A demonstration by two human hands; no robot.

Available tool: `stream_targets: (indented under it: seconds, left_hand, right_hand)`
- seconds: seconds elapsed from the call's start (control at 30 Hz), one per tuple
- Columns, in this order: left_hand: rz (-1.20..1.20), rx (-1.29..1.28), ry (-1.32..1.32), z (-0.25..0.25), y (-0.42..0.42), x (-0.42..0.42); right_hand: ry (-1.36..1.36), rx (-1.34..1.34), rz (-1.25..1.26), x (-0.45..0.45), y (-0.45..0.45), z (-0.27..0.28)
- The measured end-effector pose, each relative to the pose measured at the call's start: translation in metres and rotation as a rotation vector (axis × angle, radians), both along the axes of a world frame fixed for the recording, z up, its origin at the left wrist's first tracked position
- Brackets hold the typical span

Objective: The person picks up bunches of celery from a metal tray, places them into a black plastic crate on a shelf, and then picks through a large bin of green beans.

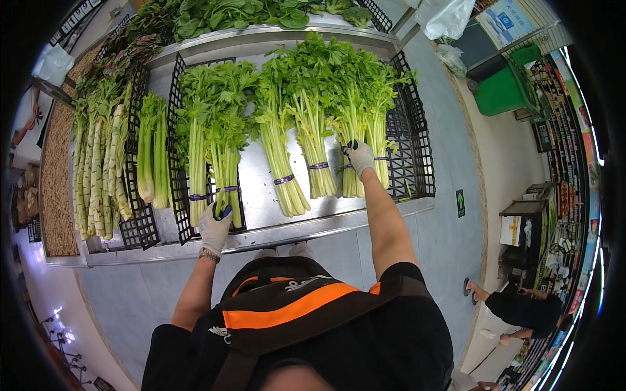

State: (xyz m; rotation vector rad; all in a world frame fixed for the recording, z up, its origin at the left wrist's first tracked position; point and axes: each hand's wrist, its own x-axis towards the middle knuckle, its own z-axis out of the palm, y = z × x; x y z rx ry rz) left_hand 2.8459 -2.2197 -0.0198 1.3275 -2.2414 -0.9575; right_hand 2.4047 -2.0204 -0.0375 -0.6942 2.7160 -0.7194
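Note:
My left hand [215, 227], in a pale glove with dark fingertips and a wristband below it, grips the lower stalks of a celery bunch [229, 168] just under its purple tie. Another tied celery bunch [197, 171] lies beside it on the left. My right hand [360, 155], gloved the same way, is closed on a celery bunch [351, 183] near its purple tie. To its left two more bunches, a slanting celery bunch [286, 178] and a straighter celery bunch [318, 161], lie on the bare metal display tray [259, 195]. All have leafy tops pointing away from me.
Black plastic crates [415, 127] stand on both sides of the celery. Untied celery [152, 151] and pale green stems [98, 166] lie at left. Spinach-like leaves [234, 14] fill the tier behind. A metal rail [313, 229] edges the stand. A person [523, 308] is at shelves far right.

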Motion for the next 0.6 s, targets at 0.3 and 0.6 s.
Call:
stream_targets:
  seconds: [0.3, 0.6]
  left_hand:
    - [-0.128, 0.234, 0.060, 0.036, 0.006, -0.059]
    - [-0.327, 1.344, 0.495, 0.053, 0.094, -0.212]
  right_hand:
    - [-0.358, -0.524, -0.419, 0.002, 0.041, 0.018]
    - [-0.297, -0.650, -0.111, 0.017, 0.131, 0.081]
